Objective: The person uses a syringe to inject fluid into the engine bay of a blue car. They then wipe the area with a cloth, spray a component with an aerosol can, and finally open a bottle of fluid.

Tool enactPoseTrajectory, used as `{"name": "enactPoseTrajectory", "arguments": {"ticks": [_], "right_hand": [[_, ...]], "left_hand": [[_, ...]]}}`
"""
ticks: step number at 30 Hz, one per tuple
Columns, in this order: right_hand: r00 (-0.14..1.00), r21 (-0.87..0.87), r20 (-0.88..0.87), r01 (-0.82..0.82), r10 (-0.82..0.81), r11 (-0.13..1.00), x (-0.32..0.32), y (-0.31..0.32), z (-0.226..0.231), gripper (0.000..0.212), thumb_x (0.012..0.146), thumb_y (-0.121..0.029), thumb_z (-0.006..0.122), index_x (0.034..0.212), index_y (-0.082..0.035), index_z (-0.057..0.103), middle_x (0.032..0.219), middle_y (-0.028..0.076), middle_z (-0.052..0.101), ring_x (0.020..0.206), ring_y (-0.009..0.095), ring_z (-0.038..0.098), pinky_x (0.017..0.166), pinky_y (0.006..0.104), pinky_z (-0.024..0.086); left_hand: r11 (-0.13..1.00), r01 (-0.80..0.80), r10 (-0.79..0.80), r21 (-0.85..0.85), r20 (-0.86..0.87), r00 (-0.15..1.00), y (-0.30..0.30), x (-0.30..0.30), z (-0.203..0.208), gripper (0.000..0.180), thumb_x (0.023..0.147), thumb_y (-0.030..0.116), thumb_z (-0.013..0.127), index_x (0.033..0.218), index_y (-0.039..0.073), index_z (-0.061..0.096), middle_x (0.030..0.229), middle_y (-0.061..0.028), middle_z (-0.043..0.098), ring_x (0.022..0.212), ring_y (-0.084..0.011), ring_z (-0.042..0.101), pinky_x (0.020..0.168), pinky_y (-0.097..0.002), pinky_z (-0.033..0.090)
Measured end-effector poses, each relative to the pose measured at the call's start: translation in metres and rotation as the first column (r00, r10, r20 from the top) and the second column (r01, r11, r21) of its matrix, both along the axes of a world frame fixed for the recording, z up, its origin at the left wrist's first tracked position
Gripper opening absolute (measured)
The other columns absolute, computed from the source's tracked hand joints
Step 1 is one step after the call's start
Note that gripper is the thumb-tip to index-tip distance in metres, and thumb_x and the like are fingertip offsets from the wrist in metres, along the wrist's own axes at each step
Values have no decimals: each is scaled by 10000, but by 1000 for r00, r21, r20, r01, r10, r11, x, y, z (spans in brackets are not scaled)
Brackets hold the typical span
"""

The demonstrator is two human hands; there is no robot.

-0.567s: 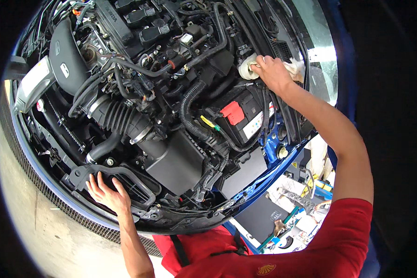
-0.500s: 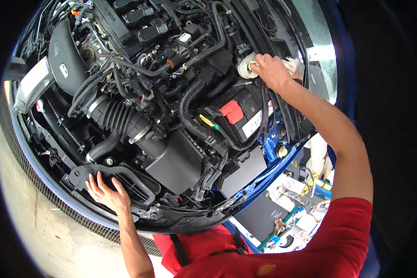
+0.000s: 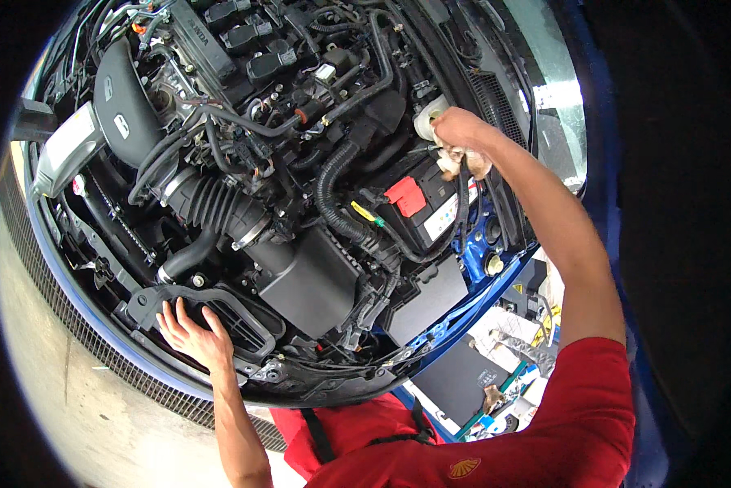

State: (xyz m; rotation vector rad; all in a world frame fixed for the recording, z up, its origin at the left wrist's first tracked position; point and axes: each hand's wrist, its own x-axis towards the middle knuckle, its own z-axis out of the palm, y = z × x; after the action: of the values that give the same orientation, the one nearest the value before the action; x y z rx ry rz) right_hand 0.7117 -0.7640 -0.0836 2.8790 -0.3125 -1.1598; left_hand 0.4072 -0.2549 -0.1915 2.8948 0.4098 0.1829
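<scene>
My left hand rests with fingers spread on the black plastic air intake duct at the car's front edge. At the back of the engine bay, my right hand is closed on a crumpled, stained whitish cloth, which hangs below the fingers. The fingertips meet the rim of a whitish plastic reservoir; whether its top is capped is hidden by the hand. Just in front of the cloth sits the battery with a red terminal cover.
A ribbed intake hose runs to the black air filter box. The engine fills the far left, and the windscreen lies at the right. A workbench with several tools and papers stands beyond the blue fender.
My right hand has turned and come slightly nearer, beside the reservoir. The cloth, which trailed towards the windscreen, now hangs under the hand. My left hand stays on the duct.
</scene>
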Motion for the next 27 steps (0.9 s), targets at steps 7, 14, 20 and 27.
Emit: {"name": "enactPoseTrajectory", "arguments": {"ticks": [7, 14, 20, 27], "right_hand": [[339, 674, -386, 739, -858, -11, -8, -16, -21, 249, 964, -103, 468, 1035, 51, 652, 997, 203, 706, 782, 316, 716, 707, 452, 601], [-28, 776, -472, 461, -881, -431, -7, 3, -40, 397, 1044, -211, 334, 1178, -76, 683, 1179, 107, 714, 980, 290, 690, 926, 553, 519], [-79, 836, -472, 275, -878, -474, -15, 6, -37, 378, 1052, -246, 352, 1170, -92, 677, 1166, 106, 706, 1031, 311, 673, 961, 546, 512], [205, 891, -430, 251, -879, -378, -114, 7, 52, 390, 891, -113, 528, 1259, 5, 585, 1007, 155, 715, 754, 220, 699, 545, 304, 573]], "left_hand": [[1000, -3, 3, 5, -3, 1000, -2, 0, 1, 515, 948, 296, 622, 1404, 89, 503, 1529, -125, 416, 1466, -373, 285, 1193, -536, 202], [1000, 15, -15, 20, 13, 1000, 1, 0, -1, 521, 951, 303, 613, 1407, 81, 497, 1532, -127, 412, 1464, -382, 285, 1185, -541, 210], [1000, 29, -30, 5, 16, 999, 2, 1, -2, 524, 938, 288, 624, 1405, 85, 500, 1529, -136, 410, 1461, -395, 283, 1185, -556, 212], [1000, 1, -2, 9, 10, 1000, -1, -2, 0, 520, 943, 285, 618, 1408, 85, 500, 1535, -121, 410, 1472, -368, 277, 1197, -535, 193]]}}
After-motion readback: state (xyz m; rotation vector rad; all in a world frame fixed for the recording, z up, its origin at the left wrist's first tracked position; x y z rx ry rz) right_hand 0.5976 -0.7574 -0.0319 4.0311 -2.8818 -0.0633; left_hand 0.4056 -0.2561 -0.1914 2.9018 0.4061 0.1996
